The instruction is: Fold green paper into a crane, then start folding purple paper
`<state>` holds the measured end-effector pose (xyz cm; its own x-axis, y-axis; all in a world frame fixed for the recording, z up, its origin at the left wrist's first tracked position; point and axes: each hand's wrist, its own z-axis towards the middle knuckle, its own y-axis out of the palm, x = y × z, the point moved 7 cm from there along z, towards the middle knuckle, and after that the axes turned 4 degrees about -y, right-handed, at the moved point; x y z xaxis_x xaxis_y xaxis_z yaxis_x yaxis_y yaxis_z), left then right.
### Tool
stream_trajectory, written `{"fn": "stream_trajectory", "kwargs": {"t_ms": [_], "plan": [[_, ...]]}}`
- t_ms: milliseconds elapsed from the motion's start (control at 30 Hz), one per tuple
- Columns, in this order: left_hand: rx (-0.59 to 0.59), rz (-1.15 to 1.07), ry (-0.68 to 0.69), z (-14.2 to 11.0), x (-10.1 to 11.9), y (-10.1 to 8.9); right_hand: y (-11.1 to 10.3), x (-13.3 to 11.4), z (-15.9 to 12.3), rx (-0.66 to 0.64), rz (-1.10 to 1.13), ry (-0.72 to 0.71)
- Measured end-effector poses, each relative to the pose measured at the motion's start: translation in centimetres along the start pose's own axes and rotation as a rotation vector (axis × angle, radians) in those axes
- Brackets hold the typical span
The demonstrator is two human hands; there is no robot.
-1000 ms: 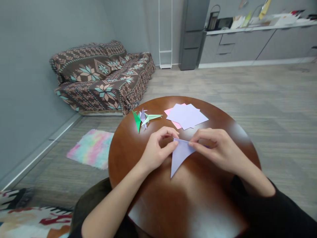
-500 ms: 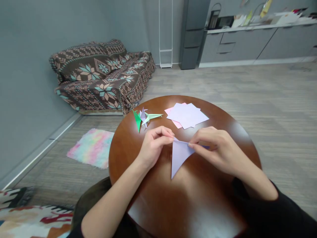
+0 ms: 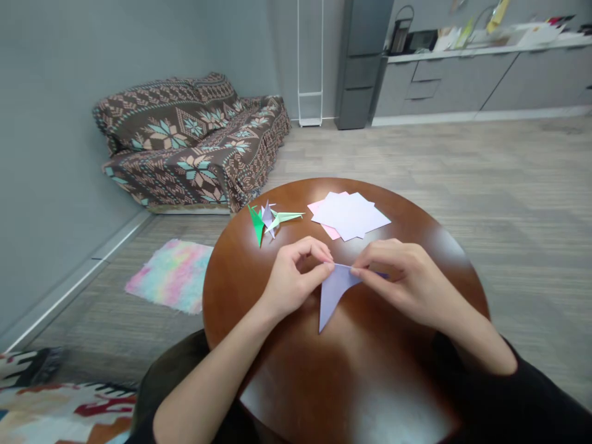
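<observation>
A folded piece of lavender origami paper [image 3: 333, 291] is held above the brown round table [image 3: 296, 394], its long point hanging down toward me. My left hand [image 3: 298, 274] pinches its upper left corner between thumb and fingers. On the upper right edge, my right hand [image 3: 398, 274] is closed in a pinch. A darker purple tip of the paper shows beyond the right fingers; the rest there is hidden. Beyond my left hand lie small folded paper cranes: a green one [image 3: 257, 226], a lavender one [image 3: 267, 217] and a pale green one [image 3: 285, 217].
A fanned stack of paper sheets [image 3: 351, 214], lavender on top with pink beneath, lies at the table's far side. A patterned covered sofa [image 3: 194, 145] stands back left, with a fluffy pastel rug [image 3: 173, 274] on the floor. Grey kitchen cabinets [image 3: 444, 89] line the back right.
My left thumb and fingers have slid slightly right along the paper's top edge, covering its upper left tip. My right hand has barely moved.
</observation>
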<state>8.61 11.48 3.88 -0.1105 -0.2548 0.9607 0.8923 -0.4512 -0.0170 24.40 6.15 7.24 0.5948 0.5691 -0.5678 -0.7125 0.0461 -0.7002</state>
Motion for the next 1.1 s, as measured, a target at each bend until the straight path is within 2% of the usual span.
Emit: {"fn": "stream_trajectory", "kwargs": {"t_ms": [300,433,600,700,800,933,1000,1100], "plan": [[0.015,-0.183,-0.151,0.1,-1.0,0.0,-0.2,-0.1,0.0,-0.047,0.047,0.018],[-0.017,-0.186,-0.188,0.1,-1.2,0.4,0.2,-0.1,0.1,-0.054,0.075,0.054],[-0.087,-0.153,-0.236,-0.2,-1.4,1.4,1.4,-0.2,0.2,-0.041,0.223,0.074],[-0.06,-0.154,-0.236,-0.2,-1.4,1.1,1.4,0.0,0.3,-0.028,0.234,0.086],[0.055,-0.166,-0.249,0.1,-1.8,-0.2,0.9,0.8,0.3,-0.017,0.229,0.127],[0.18,-0.284,-0.34,0.1,-2.8,-1.5,-0.1,2.8,-0.1,0.027,0.233,0.21],[0.181,-0.301,-0.364,0.1,-2.9,-1.5,-0.6,4.0,-0.3,0.074,0.262,0.25],[0.055,-0.193,-0.374,0.0,-2.5,-0.4,-1.1,5.1,-0.6,0.178,0.37,0.298]]}}
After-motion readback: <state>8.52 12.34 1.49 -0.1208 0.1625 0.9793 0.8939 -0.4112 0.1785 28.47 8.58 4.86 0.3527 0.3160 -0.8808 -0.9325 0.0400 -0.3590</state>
